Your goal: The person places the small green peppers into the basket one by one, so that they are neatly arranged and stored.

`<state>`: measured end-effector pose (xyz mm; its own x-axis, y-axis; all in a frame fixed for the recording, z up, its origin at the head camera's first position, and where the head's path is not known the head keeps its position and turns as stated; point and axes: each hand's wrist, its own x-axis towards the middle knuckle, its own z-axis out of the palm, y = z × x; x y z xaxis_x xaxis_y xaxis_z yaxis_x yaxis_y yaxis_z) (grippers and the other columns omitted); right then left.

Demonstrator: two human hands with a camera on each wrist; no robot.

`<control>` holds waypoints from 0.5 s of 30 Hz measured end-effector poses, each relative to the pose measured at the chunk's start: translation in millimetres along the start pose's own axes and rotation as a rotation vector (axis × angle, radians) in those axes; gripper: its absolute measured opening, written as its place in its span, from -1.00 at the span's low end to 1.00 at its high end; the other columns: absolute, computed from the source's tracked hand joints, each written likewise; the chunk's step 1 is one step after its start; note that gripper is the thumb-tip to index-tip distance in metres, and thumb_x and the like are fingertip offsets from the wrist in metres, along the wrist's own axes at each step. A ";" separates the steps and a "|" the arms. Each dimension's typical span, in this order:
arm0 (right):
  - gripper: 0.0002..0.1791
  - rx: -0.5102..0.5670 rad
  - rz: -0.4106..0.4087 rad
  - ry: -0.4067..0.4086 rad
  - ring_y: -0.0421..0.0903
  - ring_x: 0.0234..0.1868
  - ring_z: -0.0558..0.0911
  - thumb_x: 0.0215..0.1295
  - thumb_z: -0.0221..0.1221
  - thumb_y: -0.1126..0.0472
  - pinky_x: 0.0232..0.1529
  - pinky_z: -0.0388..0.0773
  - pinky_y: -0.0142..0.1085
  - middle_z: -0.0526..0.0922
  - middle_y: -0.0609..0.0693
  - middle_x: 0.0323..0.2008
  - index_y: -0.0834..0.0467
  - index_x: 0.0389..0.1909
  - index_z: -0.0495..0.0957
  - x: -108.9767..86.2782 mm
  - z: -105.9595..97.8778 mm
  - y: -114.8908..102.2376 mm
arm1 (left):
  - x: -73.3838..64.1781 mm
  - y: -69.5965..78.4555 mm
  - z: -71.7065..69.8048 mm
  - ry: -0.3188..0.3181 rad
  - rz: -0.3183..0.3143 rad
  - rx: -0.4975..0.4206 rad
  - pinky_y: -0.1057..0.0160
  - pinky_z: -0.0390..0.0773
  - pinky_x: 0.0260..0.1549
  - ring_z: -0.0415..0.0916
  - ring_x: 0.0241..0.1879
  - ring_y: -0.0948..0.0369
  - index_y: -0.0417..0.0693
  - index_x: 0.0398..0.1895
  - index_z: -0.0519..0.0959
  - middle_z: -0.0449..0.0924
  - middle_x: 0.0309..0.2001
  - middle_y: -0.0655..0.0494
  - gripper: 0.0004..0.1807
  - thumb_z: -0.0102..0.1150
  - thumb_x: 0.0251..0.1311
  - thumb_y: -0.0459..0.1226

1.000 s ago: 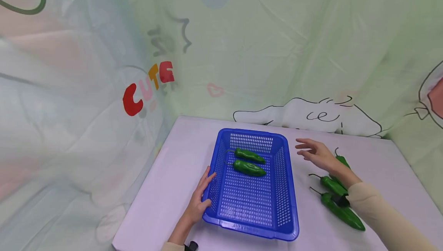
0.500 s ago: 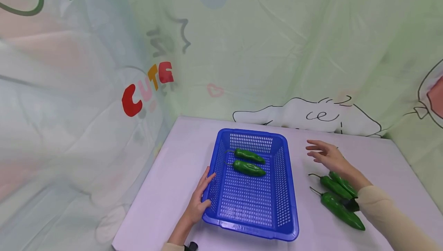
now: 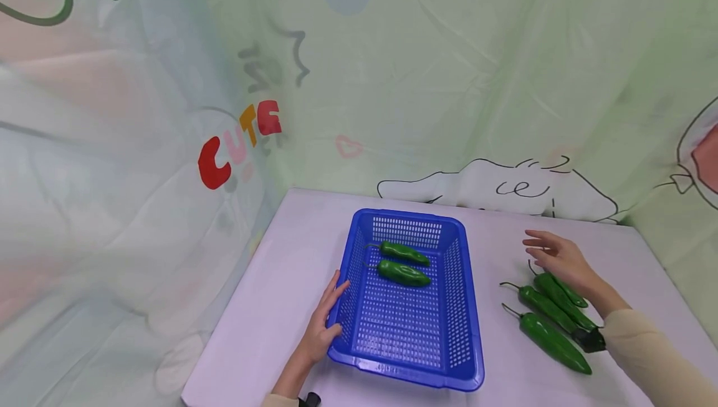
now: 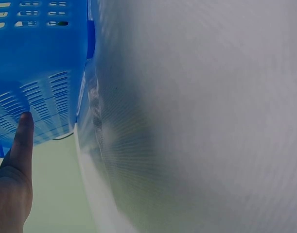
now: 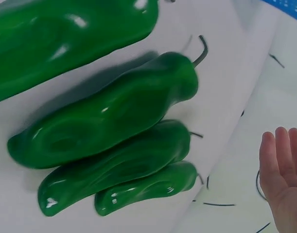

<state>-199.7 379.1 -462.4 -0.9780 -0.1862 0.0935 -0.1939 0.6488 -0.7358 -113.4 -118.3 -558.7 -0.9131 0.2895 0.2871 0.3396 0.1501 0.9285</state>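
A blue slotted plastic basket stands on the table with two green chili peppers lying in it, the larger pepper in front of the smaller pepper. Along the basket's left side rests my left hand, its fingers stretched out. In the left wrist view one straight finger lies against the slotted wall. My right hand hovers over the far end of several more green chili peppers, fingers loosely bent and holding nothing. Those peppers lie side by side, stems pointing left in the head view; my hand and wrist partly cover the farther ones.
The white table ends at a pale green printed curtain behind and a similar whitish curtain on the left. A strip of tabletop separates the basket from the peppers on the right.
My right hand has moved rightward, away from the basket and over the loose peppers, uncovering more of the nearer ones. My left hand, the basket and its two peppers stay put.
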 end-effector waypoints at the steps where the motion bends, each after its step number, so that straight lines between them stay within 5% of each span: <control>1: -0.45 -0.009 0.003 0.003 -0.68 -0.20 0.43 0.45 0.03 0.27 -0.27 0.61 -0.46 0.46 0.55 0.12 0.49 0.34 0.22 -0.9 -1.1 2.5 | 0.0 0.2 -0.1 0.000 0.000 0.000 -0.41 -0.19 0.30 -0.29 0.55 -0.08 -0.12 0.51 0.17 -0.21 0.59 0.01 -0.06 -0.06 -0.17 -0.39; 6: -0.44 -0.051 0.042 0.023 -0.56 -0.21 0.51 0.46 0.03 0.22 -0.29 0.61 -0.46 0.47 0.55 0.11 0.50 0.33 0.23 -6.4 -4.8 10.6 | 0.3 0.9 0.1 -0.002 0.005 0.003 -0.41 -0.19 0.30 -0.29 0.55 -0.09 -0.12 0.51 0.17 -0.22 0.59 -0.03 -0.06 -0.06 -0.17 -0.39; 9: -0.44 -0.075 0.073 0.036 -0.14 -0.13 0.67 0.46 0.02 0.21 -0.30 0.61 -0.46 0.47 0.56 0.10 0.51 0.32 0.24 -10.6 -6.2 14.3 | 0.3 1.6 0.4 0.000 0.005 0.003 -0.41 -0.18 0.30 -0.29 0.55 -0.09 -0.10 0.51 0.17 -0.21 0.59 -0.04 -0.06 -0.07 -0.17 -0.39; 12: -0.43 -0.084 0.101 0.036 0.35 -0.02 0.59 0.48 -0.01 0.20 -0.33 0.59 -0.48 0.44 0.58 0.11 0.53 0.31 0.22 -15.0 -7.9 18.4 | 0.0 2.4 0.4 0.003 0.002 0.001 -0.41 -0.18 0.30 -0.28 0.55 -0.08 -0.10 0.51 0.18 -0.21 0.59 -0.02 -0.06 -0.07 -0.18 -0.39; 15: -0.43 -0.085 0.121 0.035 0.50 0.04 0.49 0.49 -0.03 0.20 -0.34 0.58 -0.49 0.41 0.60 0.13 0.55 0.32 0.19 -18.9 -9.4 22.6 | -0.3 2.6 0.4 0.007 0.004 0.005 -0.40 -0.18 0.30 -0.28 0.55 -0.08 -0.11 0.51 0.18 -0.21 0.59 -0.02 -0.06 -0.07 -0.18 -0.39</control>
<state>-186.3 404.2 -474.5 -0.9964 -0.0780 0.0325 -0.0791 0.7251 -0.6841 -112.2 -117.5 -556.5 -0.9133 0.2838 0.2920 0.3440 0.1538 0.9263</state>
